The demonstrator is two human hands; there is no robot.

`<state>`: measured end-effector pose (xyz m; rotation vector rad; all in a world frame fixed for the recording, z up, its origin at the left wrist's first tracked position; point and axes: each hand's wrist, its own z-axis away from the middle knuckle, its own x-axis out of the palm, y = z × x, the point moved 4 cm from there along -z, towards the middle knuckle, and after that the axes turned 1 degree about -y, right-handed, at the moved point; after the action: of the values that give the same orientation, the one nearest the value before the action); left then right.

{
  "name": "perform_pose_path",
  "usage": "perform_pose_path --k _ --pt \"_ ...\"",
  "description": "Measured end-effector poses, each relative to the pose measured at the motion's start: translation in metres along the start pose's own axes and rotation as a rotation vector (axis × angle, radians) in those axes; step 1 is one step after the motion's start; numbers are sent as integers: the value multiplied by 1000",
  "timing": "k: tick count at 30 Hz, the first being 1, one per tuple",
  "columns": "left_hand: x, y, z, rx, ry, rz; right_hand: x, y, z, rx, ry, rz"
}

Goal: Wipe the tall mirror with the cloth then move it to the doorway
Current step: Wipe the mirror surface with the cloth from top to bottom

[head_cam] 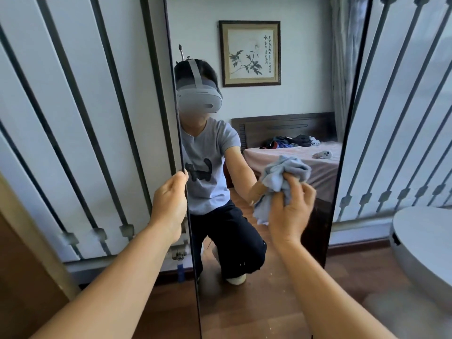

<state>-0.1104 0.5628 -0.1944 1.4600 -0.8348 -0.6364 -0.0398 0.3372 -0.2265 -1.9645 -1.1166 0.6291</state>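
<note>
The tall mirror (266, 289) stands upright in front of me on the wooden floor, thin black frame, leaning toward the radiator wall. My left hand (170, 201) grips its left edge at mid height. My right hand (291, 211) is closed on a crumpled light blue cloth (283, 177) and presses it against the glass right of the middle. The glass reflects a kneeling person wearing a headset, a bed and a framed picture.
White wall radiators (80, 133) with dark pipes stand behind the mirror on both sides. A round white object (423, 243) sits on the floor at the right. A brown wooden panel (22, 277) is at the lower left. Wooden floor (362, 285) lies around the mirror's base.
</note>
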Motion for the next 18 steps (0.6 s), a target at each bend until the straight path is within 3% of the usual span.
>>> perform_pose_path --k 9,18 --pt "-7 -1 2 -64 -31 -62 74 -66 98 -463 -353 63" --pt "-11 -9 3 -87 -22 -43 63 -56 90 -513 -418 50"
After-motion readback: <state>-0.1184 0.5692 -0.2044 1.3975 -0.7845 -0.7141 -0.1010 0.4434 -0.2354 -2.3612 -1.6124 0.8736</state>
